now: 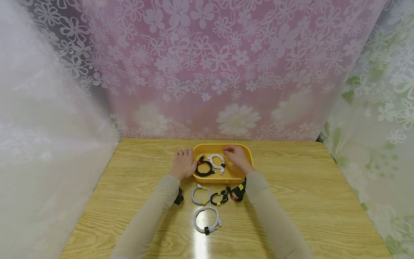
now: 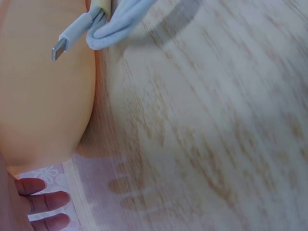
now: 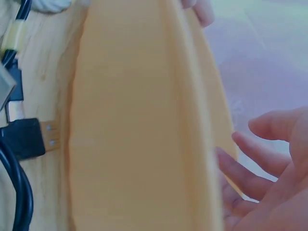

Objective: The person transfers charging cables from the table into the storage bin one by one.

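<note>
I can see one yellow tray (image 1: 223,181), smooth and round-cornered, near the far edge of the worktop (image 1: 291,198); it holds one black coil (image 1: 204,175) and one white coil (image 1: 216,155). Two pale coils (image 1: 195,218) lie in front. The right hand (image 1: 237,158) is over its right end, fingers (image 3: 248,179) apart, gripping nothing; the left hand (image 1: 184,164) touches the left end, whether clamped I can't tell. Only the left wrist view shows a white plug's (image 2: 76,33) metal tip; only the right wrist's, a black plug's (image 3: 25,139) two holes.
</note>
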### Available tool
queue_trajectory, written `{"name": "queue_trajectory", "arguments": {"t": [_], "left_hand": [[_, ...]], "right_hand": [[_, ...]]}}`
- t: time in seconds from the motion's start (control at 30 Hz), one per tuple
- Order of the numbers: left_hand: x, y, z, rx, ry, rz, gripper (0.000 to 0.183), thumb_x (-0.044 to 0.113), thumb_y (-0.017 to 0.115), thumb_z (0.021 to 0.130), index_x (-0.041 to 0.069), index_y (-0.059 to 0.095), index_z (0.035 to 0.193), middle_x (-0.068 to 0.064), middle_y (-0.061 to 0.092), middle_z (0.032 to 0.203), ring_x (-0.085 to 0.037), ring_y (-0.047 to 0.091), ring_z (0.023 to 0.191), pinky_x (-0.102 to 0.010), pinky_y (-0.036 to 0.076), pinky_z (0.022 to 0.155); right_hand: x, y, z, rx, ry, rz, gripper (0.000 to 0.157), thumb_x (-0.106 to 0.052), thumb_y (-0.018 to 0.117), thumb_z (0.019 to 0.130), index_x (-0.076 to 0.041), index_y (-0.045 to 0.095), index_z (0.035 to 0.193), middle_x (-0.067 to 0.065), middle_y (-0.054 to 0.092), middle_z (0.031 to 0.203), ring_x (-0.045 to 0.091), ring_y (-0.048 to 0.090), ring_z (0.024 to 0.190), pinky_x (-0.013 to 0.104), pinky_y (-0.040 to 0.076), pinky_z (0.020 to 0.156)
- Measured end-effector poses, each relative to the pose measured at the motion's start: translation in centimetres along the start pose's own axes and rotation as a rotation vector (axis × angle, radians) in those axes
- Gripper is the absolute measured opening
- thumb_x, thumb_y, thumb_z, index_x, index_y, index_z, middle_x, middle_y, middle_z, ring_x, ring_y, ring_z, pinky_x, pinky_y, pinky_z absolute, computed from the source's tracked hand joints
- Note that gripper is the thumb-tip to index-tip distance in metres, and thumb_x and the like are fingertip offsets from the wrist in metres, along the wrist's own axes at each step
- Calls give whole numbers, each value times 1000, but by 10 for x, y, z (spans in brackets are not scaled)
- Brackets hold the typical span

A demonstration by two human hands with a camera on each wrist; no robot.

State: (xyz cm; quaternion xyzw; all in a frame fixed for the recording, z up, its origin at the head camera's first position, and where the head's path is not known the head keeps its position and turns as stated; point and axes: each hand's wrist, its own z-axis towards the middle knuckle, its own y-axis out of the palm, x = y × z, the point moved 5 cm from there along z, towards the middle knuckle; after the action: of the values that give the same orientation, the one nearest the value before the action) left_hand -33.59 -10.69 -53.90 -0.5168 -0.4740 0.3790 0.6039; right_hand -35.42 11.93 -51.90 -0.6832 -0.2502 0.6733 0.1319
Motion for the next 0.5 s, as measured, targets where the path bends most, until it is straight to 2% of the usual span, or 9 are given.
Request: {"name": "queue_trajectory", "arguments": {"t": [0.17, 0.5], "left_hand": [[0, 0, -1, 1, -3, 3, 35, 29, 41, 105, 2, 45, 127, -19, 47, 128, -39, 42, 112, -52, 29, 98], [1, 0, 0, 7, 11, 0, 30, 27, 41, 104, 3, 45, 122, -18, 48, 123, -38, 42, 106, -51, 30, 94]], "right_hand": [[-8, -5, -9, -5, -9, -9, 32, -21, 56, 102, -2, 65, 125, 12, 65, 120, 30, 59, 107, 46, 48, 88], [-28, -15, -28, 49, -80, -31, 24, -18, 60, 99, -4, 70, 116, 13, 69, 113, 30, 63, 99, 45, 51, 84]]}}
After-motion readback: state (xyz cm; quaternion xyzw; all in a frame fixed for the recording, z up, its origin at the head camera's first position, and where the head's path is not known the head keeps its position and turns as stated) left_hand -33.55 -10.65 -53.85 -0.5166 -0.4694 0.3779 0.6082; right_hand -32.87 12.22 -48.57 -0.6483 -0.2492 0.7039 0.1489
